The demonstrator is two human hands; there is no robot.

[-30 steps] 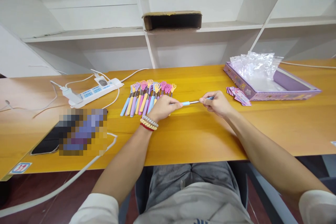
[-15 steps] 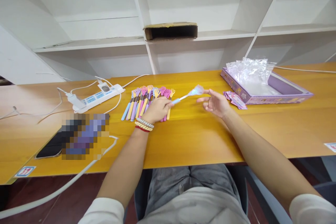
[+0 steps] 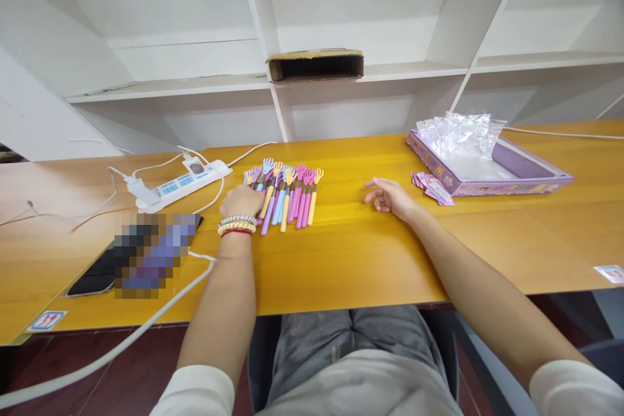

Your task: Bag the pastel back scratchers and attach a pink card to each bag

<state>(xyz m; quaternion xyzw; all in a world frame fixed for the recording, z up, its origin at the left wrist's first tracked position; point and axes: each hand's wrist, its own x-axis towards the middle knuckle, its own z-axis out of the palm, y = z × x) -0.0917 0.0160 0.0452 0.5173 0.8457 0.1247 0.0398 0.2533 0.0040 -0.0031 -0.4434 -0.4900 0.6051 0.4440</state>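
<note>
Several small hand-shaped scratchers (image 3: 290,198) in pink, purple, blue and yellow lie side by side on the orange table (image 3: 341,260). My left hand (image 3: 242,201), with bracelets at its wrist, is over the left end of the row; its fingers point away and are mostly hidden, so its grip cannot be made out. To the right, my right hand (image 3: 387,198) hovers over the table with loosely spread fingers and nothing in it. Small pink printed packets (image 3: 433,188) lie just beyond it, beside a purple box tray (image 3: 517,187) holding clear plastic bags (image 3: 461,136).
A white power strip (image 3: 182,185) with plugs and cables is at the left. A phone (image 3: 92,273) and a blurred-out item lie nearer me. A thick white cable (image 3: 146,322) crosses the front left edge. White shelves with a cardboard box (image 3: 316,66) stand behind.
My left hand has moved left from the middle of the row to its left end. The blue-handled scratcher it held out toward my right hand is no longer between the hands.
</note>
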